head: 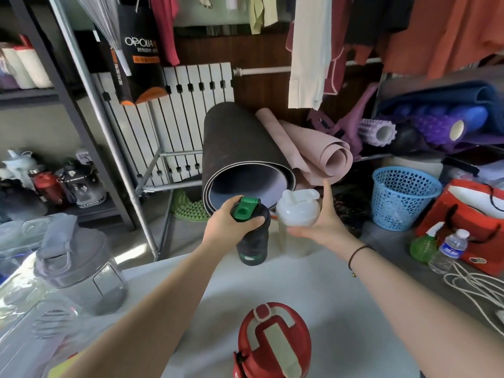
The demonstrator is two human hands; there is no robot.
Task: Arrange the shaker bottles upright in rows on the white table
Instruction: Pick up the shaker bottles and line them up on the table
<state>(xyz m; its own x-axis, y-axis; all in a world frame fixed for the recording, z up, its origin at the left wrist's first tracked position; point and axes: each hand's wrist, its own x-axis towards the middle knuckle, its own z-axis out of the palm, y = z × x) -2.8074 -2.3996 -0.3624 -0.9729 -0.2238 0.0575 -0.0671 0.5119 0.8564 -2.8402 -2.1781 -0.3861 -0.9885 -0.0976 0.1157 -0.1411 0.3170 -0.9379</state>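
A dark shaker bottle with a green flip cap (252,241) stands upright at the far edge of the white table (313,290). My left hand (229,227) grips its lid from the left. Right beside it stands a frosted white shaker bottle (296,214), upright, with my right hand (324,225) cupped around its right side, fingers partly spread. A red-lidded shaker bottle (274,342) stands upright near the table's front edge, between my forearms. A grey-lidded clear shaker bottle (81,266) stands at the left.
Clear containers (27,268) crowd the left side. Behind the table lie rolled yoga mats (245,159), a blue basket (403,197), a red bag (469,214), a green spray bottle (424,245), a small water bottle (450,249) and a white cord (477,290).
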